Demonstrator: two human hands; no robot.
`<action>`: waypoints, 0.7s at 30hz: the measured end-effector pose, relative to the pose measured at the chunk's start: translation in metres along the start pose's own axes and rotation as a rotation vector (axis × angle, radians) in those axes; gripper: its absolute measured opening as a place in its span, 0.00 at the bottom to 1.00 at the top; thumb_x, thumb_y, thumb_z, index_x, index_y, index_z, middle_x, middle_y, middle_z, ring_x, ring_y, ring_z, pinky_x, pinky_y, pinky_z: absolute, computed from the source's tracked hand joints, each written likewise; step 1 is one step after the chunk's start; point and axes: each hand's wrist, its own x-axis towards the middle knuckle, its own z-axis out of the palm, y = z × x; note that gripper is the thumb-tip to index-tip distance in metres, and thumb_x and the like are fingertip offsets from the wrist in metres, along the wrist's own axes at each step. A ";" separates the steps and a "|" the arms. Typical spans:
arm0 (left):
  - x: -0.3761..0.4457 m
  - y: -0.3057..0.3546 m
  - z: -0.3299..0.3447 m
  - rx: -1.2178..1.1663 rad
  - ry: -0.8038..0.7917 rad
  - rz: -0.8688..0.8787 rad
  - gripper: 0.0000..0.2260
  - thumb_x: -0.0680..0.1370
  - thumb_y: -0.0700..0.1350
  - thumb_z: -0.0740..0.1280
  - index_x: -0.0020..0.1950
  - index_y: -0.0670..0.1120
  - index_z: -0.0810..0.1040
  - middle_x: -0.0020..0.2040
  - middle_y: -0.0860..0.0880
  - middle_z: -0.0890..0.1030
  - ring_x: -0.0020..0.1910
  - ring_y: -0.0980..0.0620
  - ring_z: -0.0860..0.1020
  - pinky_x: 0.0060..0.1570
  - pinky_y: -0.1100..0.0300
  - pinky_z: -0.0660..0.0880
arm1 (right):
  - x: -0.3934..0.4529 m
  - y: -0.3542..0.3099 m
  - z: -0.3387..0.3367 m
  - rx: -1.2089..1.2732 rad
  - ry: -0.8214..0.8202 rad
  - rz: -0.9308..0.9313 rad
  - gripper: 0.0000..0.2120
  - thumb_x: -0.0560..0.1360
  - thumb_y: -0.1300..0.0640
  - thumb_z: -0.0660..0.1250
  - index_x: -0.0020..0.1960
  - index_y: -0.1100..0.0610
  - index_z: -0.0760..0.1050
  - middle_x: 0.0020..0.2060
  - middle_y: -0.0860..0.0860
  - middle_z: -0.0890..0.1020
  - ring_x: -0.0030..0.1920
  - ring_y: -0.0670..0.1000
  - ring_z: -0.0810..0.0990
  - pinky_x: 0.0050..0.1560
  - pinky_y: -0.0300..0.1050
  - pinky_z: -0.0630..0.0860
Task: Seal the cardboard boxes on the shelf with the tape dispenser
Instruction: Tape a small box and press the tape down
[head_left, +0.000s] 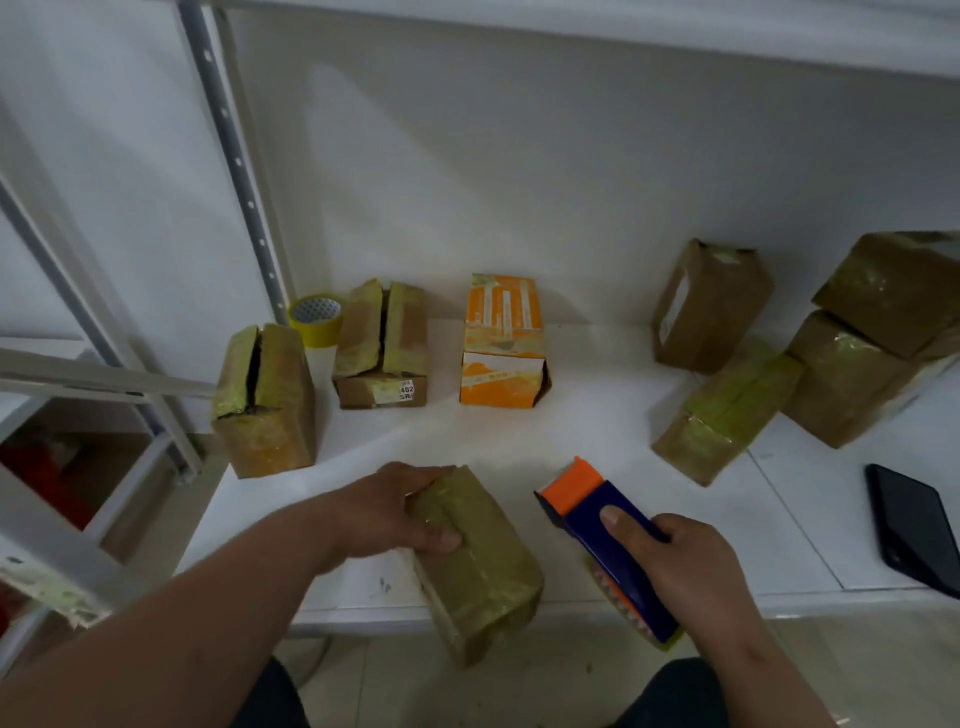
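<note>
White shelf (597, 431), seen from above. Left hand (400, 512) lies over the far end of a taped cardboard box (478, 566) at the near edge of the shelf, fingers curled around its far corner and thumb pressed on its top; the box's near end overhangs the shelf edge. Right hand (675, 566) grips a blue and orange tape dispenser (608, 540) just right of that box, thumb flat along the blue body, fingers wrapped around the far side, orange end pointing away from the person; whether the dispenser touches the shelf cannot be told. At the left, an upright box with split top (265, 400) stands near the shelf post (234, 161). Behind it a yellow tape roll (316, 319) sits against the back wall, touching or just beside a second open-seamed box (382, 345) with a small printed label. An orange box (503, 340) stands centre, far. At the right: one upright brown box (709, 306), one taped box lying tilted (727, 410), and a stack of two boxes (872, 343) at the far right. A dark phone (914, 525) lies flat at the near right edge of the shelf.
</note>
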 end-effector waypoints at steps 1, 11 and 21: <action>0.005 0.005 -0.004 0.066 -0.027 -0.001 0.38 0.67 0.50 0.79 0.73 0.60 0.67 0.65 0.55 0.75 0.61 0.56 0.75 0.63 0.59 0.73 | 0.000 0.001 -0.002 0.012 0.032 -0.012 0.24 0.71 0.36 0.67 0.38 0.59 0.78 0.29 0.53 0.83 0.31 0.54 0.83 0.40 0.51 0.81; 0.022 0.007 0.021 0.218 0.313 0.198 0.27 0.76 0.49 0.71 0.73 0.57 0.67 0.75 0.58 0.62 0.69 0.58 0.64 0.68 0.62 0.65 | -0.015 -0.003 -0.008 0.097 0.047 -0.178 0.22 0.72 0.43 0.68 0.35 0.63 0.75 0.27 0.56 0.77 0.24 0.45 0.72 0.29 0.37 0.67; -0.050 0.054 0.063 -0.462 0.286 0.191 0.25 0.68 0.68 0.63 0.56 0.54 0.81 0.50 0.53 0.84 0.52 0.54 0.81 0.52 0.56 0.77 | -0.043 -0.026 -0.019 0.149 -0.034 -0.349 0.21 0.58 0.31 0.65 0.33 0.48 0.77 0.25 0.51 0.78 0.24 0.43 0.73 0.26 0.32 0.66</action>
